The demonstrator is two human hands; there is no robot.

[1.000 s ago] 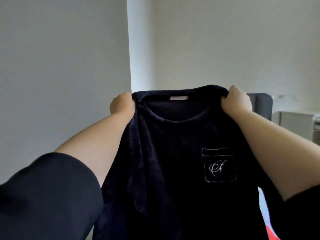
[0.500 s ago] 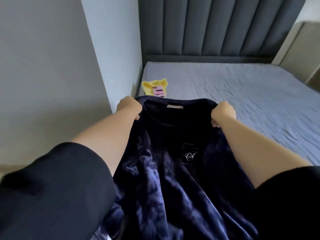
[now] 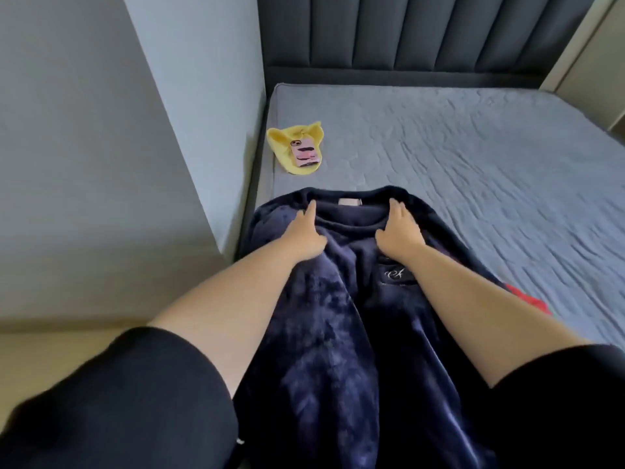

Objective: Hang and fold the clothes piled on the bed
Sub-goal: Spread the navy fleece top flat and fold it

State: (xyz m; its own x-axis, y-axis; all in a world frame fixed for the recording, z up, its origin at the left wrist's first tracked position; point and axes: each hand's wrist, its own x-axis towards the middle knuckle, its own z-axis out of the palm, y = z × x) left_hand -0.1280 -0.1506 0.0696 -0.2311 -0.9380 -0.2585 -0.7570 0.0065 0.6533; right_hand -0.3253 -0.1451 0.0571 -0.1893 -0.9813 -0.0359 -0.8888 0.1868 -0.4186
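Note:
A dark navy velvety top [image 3: 341,319] lies front-up on the grey bed [image 3: 473,170], collar toward the headboard, its hem running under my arms. A small chest pocket with a white embroidered mark [image 3: 395,274] sits by my right forearm. My left hand [image 3: 306,233] rests flat on the fabric just left of the collar, fingers stretched. My right hand [image 3: 399,231] presses flat on the right side of the collar. Neither hand grips the cloth.
A yellow cloth item [image 3: 294,147] with a pink-cased phone [image 3: 306,154] on it lies near the bed's left corner. A red garment [image 3: 527,299] peeks out right of the top. A grey padded headboard [image 3: 439,32] stands behind; a wall [image 3: 101,147] runs along the left.
One second ago both hands held the top up by its shoulders in the air. It has since been lowered onto the bed, and both hands let go and now lie flat on it.

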